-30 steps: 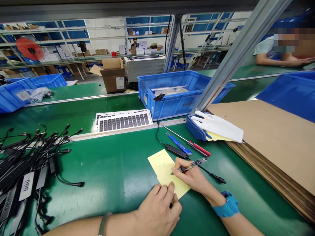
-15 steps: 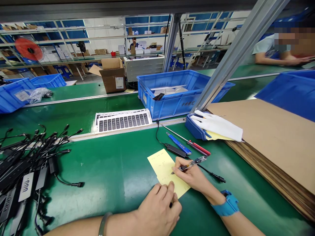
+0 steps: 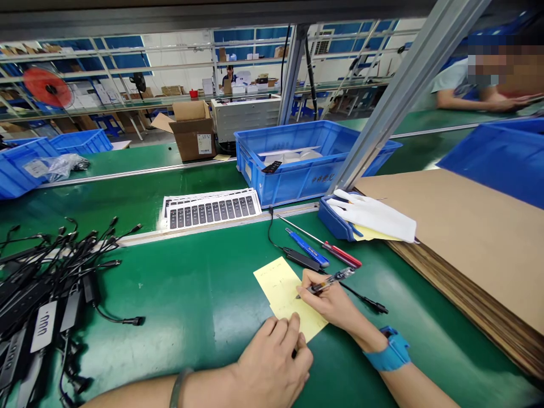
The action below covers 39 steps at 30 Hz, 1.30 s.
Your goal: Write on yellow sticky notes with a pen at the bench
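My right hand [image 3: 334,303], with a blue wrist strap [image 3: 393,354], is shut on a clear ballpoint pen [image 3: 329,282] whose tip is on a pale yellow sheet of paper [image 3: 289,297]. My left hand [image 3: 272,360] rests on the sheet's lower edge, curled around a small black object [image 3: 294,353], mostly hidden by the fingers. Beyond the pen lie a blue utility knife [image 3: 306,247], a red-handled screwdriver [image 3: 342,255] and a black adapter on a cable [image 3: 301,259]. The cable runs under my right hand.
A tangled pile of black cables with adapters [image 3: 42,283] lies at left on the green mat. Label sheets [image 3: 210,211], a blue crate [image 3: 293,181], white gloves [image 3: 369,212] in a blue tray [image 3: 335,224] and stacked cardboard sheets [image 3: 459,238] surround the work area. A co-worker's arm [image 3: 463,99] shows far right.
Both hands stay on the paper, with the pen only slightly shifted. The whole scene has drifted a little left and up in view as my head moved.
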Each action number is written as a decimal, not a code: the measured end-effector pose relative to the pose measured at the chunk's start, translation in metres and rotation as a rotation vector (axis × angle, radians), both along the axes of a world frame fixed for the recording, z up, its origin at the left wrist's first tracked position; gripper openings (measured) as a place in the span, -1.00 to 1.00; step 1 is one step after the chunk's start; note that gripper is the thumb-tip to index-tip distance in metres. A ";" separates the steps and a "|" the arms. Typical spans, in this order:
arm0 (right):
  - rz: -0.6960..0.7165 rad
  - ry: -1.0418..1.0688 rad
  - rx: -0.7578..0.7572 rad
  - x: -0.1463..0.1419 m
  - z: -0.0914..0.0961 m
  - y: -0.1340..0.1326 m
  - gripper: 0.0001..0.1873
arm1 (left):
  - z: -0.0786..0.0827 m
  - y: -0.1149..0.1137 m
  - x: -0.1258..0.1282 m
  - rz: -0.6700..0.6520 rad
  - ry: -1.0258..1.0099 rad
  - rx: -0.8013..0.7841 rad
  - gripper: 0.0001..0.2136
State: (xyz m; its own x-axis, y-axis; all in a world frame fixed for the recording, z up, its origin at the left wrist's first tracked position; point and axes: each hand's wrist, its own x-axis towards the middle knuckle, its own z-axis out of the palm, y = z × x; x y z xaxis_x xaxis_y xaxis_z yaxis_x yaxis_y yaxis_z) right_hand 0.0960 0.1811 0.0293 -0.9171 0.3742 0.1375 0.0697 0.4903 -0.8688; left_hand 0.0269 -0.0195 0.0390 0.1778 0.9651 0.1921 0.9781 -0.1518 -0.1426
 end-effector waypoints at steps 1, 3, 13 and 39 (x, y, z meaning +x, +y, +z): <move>-0.001 -0.001 -0.002 0.000 0.000 0.000 -0.66 | 0.000 0.000 0.000 -0.001 0.001 0.002 -0.64; -0.005 0.003 -0.026 0.000 0.000 0.002 -0.65 | 0.000 0.000 0.000 0.001 0.003 -0.006 -0.64; -0.052 0.017 -0.013 0.006 0.000 0.011 -0.64 | -0.001 -0.001 0.000 0.009 0.001 0.005 -0.64; -0.039 0.000 -0.023 0.005 0.000 0.010 -0.63 | 0.000 0.000 0.001 0.012 0.013 0.020 -0.66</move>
State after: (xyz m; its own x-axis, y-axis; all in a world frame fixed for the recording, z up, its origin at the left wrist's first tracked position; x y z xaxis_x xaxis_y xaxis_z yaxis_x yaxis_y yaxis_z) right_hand 0.1012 0.1911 0.0295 -0.9016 0.4131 0.1283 0.0889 0.4672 -0.8797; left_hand 0.0277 -0.0194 0.0393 0.1690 0.9632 0.2091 0.9778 -0.1371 -0.1586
